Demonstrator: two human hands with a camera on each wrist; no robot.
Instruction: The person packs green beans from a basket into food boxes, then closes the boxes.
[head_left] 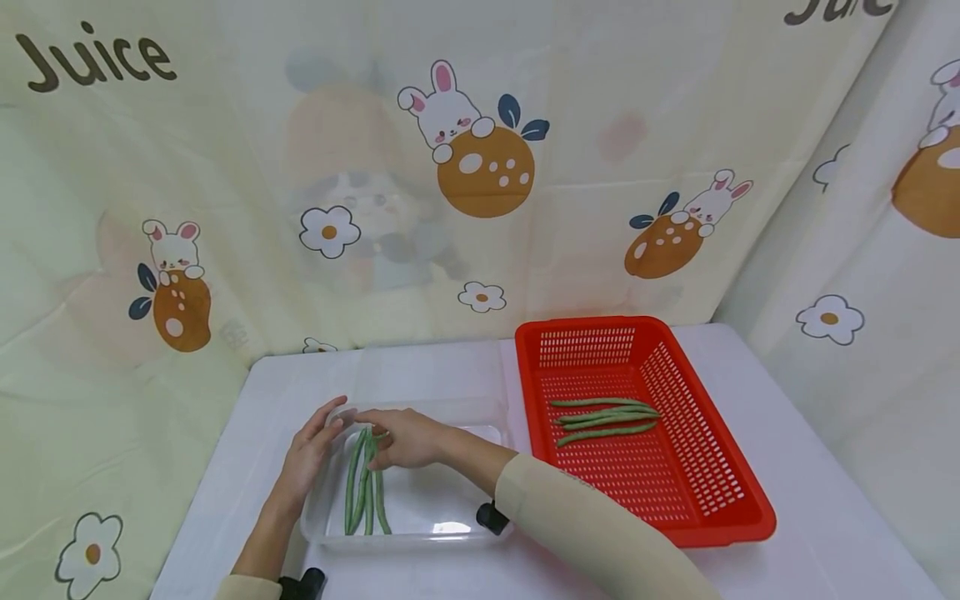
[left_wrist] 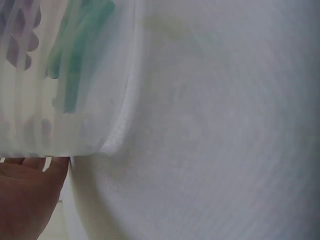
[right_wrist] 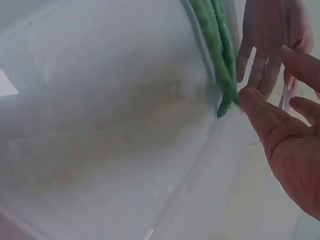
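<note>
Several long green beans (head_left: pixel 363 492) lie lengthwise along the left side of a clear plastic box (head_left: pixel 442 539). My right hand (head_left: pixel 408 437) reaches into the box over their far ends, fingers spread. In the right wrist view, the thumb of my right hand (right_wrist: pixel 295 155) is right at the tips of the green beans (right_wrist: pixel 212 37), with the other fingers apart from it. My left hand (head_left: pixel 303 458) rests against the outside of the box's left wall near the far corner; its straight fingers show through the clear plastic (right_wrist: pixel 237 15).
A red perforated basket (head_left: pixel 720 533) stands to the right of the box, with several more green beans (head_left: pixel 607 423) lying crosswise in it. Both stand on a white table (head_left: pixel 757 392). A printed curtain (head_left: pixel 570 242) hangs behind the table.
</note>
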